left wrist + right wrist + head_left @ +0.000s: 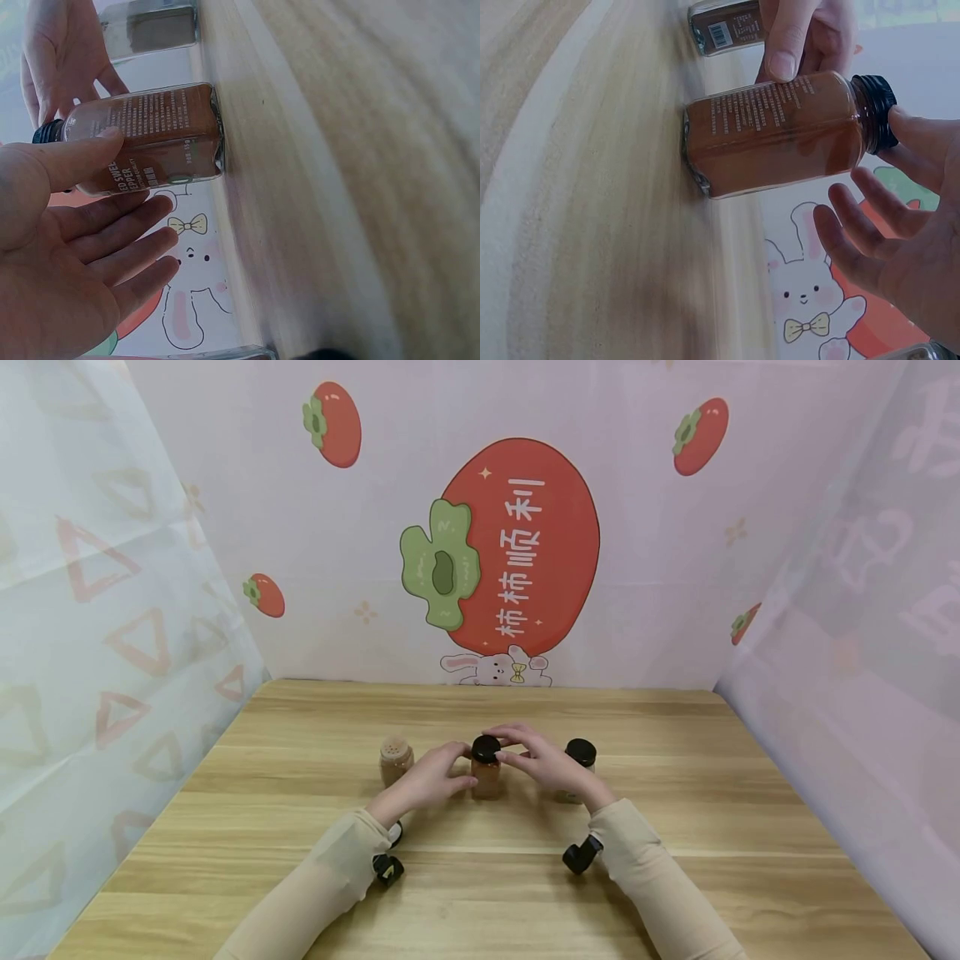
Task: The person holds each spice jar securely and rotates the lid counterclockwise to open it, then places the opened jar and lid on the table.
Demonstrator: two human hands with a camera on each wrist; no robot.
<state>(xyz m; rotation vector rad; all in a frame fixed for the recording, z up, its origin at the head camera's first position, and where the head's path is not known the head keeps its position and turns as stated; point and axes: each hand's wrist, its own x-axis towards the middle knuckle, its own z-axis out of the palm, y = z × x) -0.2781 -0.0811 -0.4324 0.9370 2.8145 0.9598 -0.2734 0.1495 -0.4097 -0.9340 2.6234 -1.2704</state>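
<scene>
A square glass spice jar of reddish-brown powder [486, 783] stands upright on the table between both hands, printed label text on its side. Its black screw lid [877, 112] is on. My left hand [431, 778] holds the jar's body, the thumb [82, 157] lying along one face; the other fingers extend behind it. My right hand [551, 767] pinches the lid between thumb and index finger, its remaining fingers loosely bent beside the jar. Left of the left hand is a second jar [395, 767] of brown powder, its perforated shaker top bare.
Behind my right wrist stands a third jar [581, 752] with a black lid, partly hidden. A loose black lid [396, 834] with a pale inside lies by the left sleeve, partly covered. The wooden table [480, 893] ends at a printed backdrop [645, 610].
</scene>
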